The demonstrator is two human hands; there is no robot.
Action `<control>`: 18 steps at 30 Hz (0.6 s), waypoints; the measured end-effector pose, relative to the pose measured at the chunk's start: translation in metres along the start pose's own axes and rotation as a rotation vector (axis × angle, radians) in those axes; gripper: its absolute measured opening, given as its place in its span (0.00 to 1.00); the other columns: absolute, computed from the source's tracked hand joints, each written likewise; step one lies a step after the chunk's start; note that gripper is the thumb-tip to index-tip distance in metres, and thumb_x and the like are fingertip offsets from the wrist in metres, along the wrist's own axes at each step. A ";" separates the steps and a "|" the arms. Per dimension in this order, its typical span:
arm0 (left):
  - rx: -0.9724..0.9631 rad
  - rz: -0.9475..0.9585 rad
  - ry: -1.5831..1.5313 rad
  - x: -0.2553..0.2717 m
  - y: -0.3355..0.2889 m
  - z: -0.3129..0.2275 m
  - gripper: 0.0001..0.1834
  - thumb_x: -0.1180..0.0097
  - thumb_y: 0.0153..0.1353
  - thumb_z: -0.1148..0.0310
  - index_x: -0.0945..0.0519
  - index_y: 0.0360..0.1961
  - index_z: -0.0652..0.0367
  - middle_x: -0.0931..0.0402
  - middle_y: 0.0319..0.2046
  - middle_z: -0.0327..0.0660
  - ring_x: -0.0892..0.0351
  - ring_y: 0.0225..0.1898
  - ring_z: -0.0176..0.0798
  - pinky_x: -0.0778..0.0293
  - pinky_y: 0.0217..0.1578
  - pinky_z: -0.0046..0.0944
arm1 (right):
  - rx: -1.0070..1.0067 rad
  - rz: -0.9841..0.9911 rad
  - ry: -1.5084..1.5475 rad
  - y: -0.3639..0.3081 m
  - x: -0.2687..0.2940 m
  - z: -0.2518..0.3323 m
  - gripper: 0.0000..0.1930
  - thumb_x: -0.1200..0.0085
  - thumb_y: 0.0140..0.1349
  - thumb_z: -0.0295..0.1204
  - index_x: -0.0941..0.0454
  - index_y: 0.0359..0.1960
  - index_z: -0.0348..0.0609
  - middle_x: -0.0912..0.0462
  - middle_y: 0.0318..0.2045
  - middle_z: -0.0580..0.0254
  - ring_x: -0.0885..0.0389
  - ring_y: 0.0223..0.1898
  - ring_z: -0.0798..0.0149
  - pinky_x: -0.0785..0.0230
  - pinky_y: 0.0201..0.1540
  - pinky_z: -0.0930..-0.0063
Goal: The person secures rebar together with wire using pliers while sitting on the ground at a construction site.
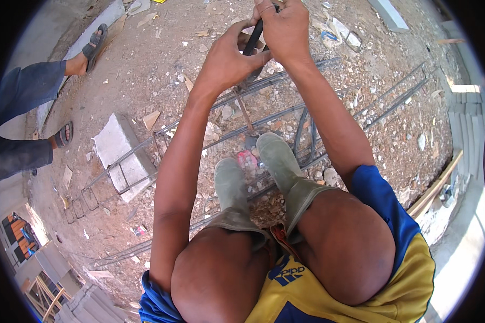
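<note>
While the person squats over the rebar cage (285, 116) on the ground, both hands grasp 1 dark tool (253, 37): left hand (229, 59) low, right hand (285, 29) above. Several stirrups (121, 180) already stand along the bars; tying appears unfinished.

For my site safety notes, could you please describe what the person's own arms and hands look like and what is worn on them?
Both forearms are bare, without sleeves. The left hand and right hand wear no gloves, and no watch or rings are visible.
</note>
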State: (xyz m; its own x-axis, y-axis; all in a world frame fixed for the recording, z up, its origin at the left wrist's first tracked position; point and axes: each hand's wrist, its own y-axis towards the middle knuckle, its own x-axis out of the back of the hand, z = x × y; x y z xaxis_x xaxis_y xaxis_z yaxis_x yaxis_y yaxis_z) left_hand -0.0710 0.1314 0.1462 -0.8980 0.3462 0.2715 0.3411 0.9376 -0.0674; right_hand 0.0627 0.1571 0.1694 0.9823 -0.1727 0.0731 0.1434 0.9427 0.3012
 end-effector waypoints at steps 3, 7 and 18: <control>-0.143 -0.114 0.466 -0.015 -0.012 -0.016 0.48 0.26 0.51 0.57 0.37 0.68 0.64 0.21 0.54 0.56 0.21 0.55 0.51 0.27 0.56 0.48 | -0.030 -0.127 0.066 0.005 0.014 -0.008 0.12 0.48 0.69 0.25 0.28 0.51 0.34 0.24 0.21 0.66 0.26 0.22 0.74 0.31 0.26 0.78; -0.229 -0.117 0.335 -0.011 -0.022 -0.009 0.52 0.25 0.47 0.48 0.37 0.69 0.59 0.31 0.64 0.57 0.32 0.66 0.54 0.38 0.67 0.50 | -0.040 -0.186 0.223 0.016 0.035 0.010 0.11 0.47 0.69 0.26 0.28 0.50 0.36 0.23 0.22 0.66 0.25 0.23 0.72 0.30 0.28 0.78; 0.323 0.015 -0.648 0.022 -0.057 0.039 0.37 0.54 0.71 0.43 0.33 0.64 0.69 0.29 0.60 0.60 0.23 0.58 0.50 0.22 0.52 0.48 | -0.089 0.006 0.980 -0.010 0.117 -0.001 0.09 0.49 0.72 0.29 0.27 0.49 0.39 0.27 0.28 0.63 0.25 0.34 0.61 0.26 0.43 0.56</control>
State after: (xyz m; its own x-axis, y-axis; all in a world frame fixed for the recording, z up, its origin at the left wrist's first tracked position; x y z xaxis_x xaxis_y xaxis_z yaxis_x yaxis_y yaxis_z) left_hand -0.1210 0.0870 0.1185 -0.9123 0.2151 -0.3484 0.3458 0.8604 -0.3744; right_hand 0.1765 0.1282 0.1741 0.6430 0.1075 -0.7582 0.1067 0.9679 0.2277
